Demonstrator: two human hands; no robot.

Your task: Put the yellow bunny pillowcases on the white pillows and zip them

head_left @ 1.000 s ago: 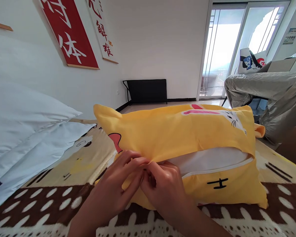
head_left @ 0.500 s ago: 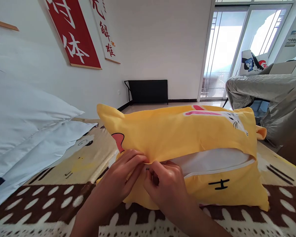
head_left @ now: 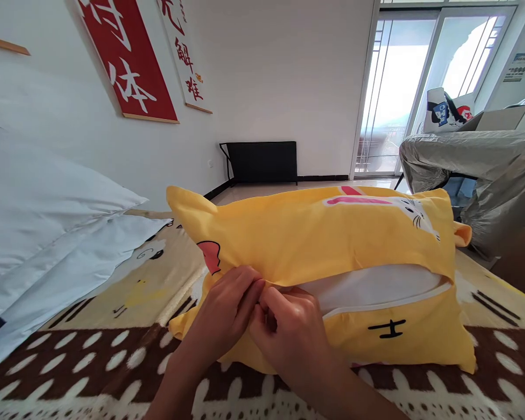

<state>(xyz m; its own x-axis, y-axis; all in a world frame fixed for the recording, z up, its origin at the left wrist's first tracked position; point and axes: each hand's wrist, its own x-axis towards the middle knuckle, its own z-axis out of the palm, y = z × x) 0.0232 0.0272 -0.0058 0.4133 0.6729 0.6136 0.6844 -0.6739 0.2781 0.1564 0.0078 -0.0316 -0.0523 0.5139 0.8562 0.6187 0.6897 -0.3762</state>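
Note:
A yellow cartoon-print pillowcase [head_left: 315, 233] lies on the patterned blanket [head_left: 91, 356] in front of me. A white pillow [head_left: 376, 283] shows through its long open slit along the near side. My left hand [head_left: 227, 312] pinches the yellow fabric at the left end of the slit. Pressed against it, my right hand [head_left: 289, 332] has its fingers closed at the same spot, where the zipper begins. What the right fingers grip is hidden between the two hands.
Two white pillows [head_left: 48, 233] lie at the left. A grey covered sofa [head_left: 476, 169] stands at the right, with boxes on it. A black rack [head_left: 262, 160] leans on the far wall beside glass doors [head_left: 398, 81]. Red banners [head_left: 126, 58] hang on the left wall.
Both hands stay pinched together at the left end of the slit, shifting only slightly. The pillowcase's left side has dropped a little toward the blanket.

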